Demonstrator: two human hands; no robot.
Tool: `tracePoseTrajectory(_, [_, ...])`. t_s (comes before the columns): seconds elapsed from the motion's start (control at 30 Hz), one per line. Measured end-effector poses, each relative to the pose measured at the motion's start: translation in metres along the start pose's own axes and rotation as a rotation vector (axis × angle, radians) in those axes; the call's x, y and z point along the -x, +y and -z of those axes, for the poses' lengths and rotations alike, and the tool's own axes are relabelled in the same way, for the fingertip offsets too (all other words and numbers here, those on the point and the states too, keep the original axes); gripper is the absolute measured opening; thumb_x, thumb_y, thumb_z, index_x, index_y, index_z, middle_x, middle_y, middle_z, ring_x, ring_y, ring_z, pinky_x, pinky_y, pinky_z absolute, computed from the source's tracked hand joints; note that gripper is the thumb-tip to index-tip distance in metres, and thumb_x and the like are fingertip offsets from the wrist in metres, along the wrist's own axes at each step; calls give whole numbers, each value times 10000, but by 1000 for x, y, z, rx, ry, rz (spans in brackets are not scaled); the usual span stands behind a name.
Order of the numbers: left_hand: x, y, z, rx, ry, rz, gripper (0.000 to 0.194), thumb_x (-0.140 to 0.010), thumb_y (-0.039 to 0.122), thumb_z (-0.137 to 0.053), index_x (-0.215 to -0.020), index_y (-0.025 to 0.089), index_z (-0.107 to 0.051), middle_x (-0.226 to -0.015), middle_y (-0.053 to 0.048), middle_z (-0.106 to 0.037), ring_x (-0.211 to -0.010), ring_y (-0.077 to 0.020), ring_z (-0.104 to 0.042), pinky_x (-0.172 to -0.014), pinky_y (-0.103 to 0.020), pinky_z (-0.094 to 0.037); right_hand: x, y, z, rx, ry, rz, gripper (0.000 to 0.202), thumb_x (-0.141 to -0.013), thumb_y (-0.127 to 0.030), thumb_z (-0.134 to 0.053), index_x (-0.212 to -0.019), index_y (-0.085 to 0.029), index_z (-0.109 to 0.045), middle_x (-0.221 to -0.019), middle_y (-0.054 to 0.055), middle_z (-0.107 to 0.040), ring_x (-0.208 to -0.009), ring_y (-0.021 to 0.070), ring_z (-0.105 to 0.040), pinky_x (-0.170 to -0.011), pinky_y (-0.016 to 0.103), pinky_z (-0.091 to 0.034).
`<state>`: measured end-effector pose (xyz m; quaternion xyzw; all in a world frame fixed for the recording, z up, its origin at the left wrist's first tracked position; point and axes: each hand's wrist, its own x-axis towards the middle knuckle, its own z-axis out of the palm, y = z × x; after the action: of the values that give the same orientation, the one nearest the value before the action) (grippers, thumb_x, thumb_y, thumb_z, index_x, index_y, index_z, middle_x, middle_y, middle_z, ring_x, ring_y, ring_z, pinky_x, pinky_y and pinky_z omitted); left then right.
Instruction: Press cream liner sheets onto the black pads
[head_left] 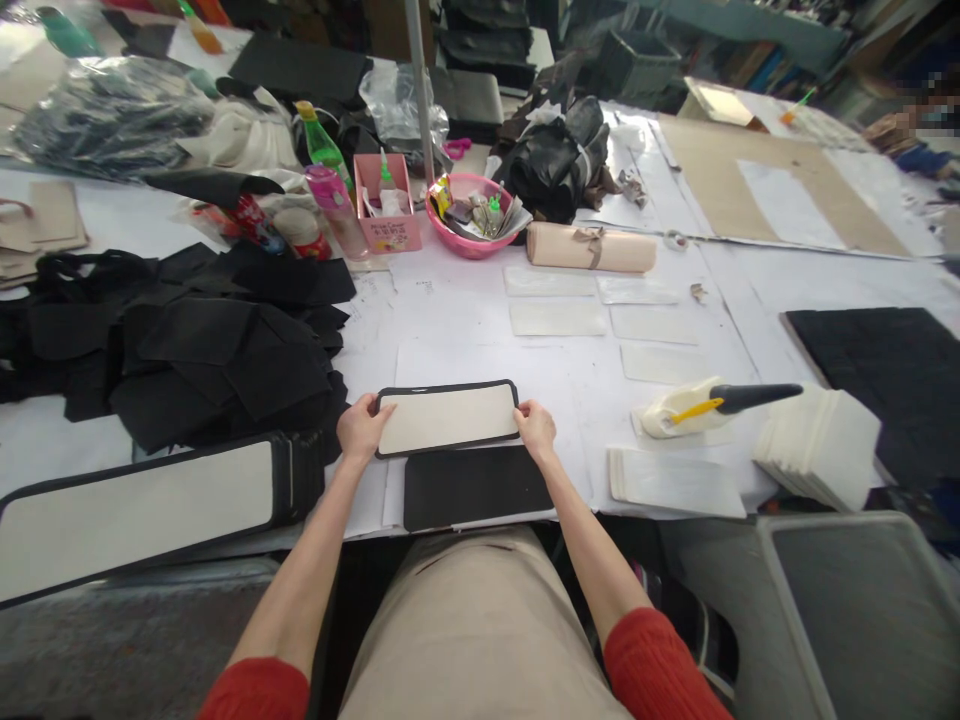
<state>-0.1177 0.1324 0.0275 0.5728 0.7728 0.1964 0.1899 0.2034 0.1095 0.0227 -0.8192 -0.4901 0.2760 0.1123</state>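
Observation:
Between my two hands is a black panel with a cream-white inset, its rounded black border showing all round. My left hand pinches its left end, thumb on top. At the right end, the fingers of my right hand are closed on the edge. Just below it, a plain black rectangular piece lies flat at the table's front edge. To the left, a stack of similar black-bordered panels lies at a slant.
A heap of black cut pieces covers the left side. On the right are a glue container with a black-handled brush, white sheet stacks and a black panel. Behind stand a pink basin, a pink box and a beige roll.

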Motion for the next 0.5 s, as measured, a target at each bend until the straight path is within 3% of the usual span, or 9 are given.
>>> tracePoseTrajectory(0.17, [-3, -3, -8, -116, 51, 1, 399, -807, 453, -605, -1102, 187, -640, -887, -61, -652, -776, -232, -609, -634, -295, -396, 0, 6, -6, -2, 23, 5, 190, -894, -266, -549, -1030, -195, -663, -956, 47, -731, -891, 188, -679, -753, 266, -463])
tracePoseTrajectory(0.27, [4, -3, -9, -187, 168, -24, 524, -848, 512, -557, -1233, 158, -580, -1066, -124, -620, -921, -281, -612, -730, -352, -454, -4, 16, -1, -35, 49, 38, 201, -909, -318, -555, -1023, -197, -667, -945, 40, -731, -886, 190, -681, -747, 267, -470])
tracePoseTrajectory(0.37, [21, 1, -15, -203, 308, -229, 504, -905, 498, -496, -1230, 123, -586, -1152, -183, -589, -1099, -341, -554, -895, -441, -449, -24, 32, 17, -44, 111, 54, 235, -938, -342, -523, -1031, -198, -683, -985, 42, -737, -910, 176, -682, -769, 255, -473])
tracePoseTrajectory(0.5, [58, 16, -41, -123, 196, -599, 318, -928, 392, -514, -1169, 216, -623, -1109, -133, -632, -1099, -318, -571, -950, -459, -444, -79, 51, 54, 27, 151, -15, 239, -940, -312, -514, -997, -214, -724, -997, 43, -751, -931, 169, -686, -781, 237, -469])
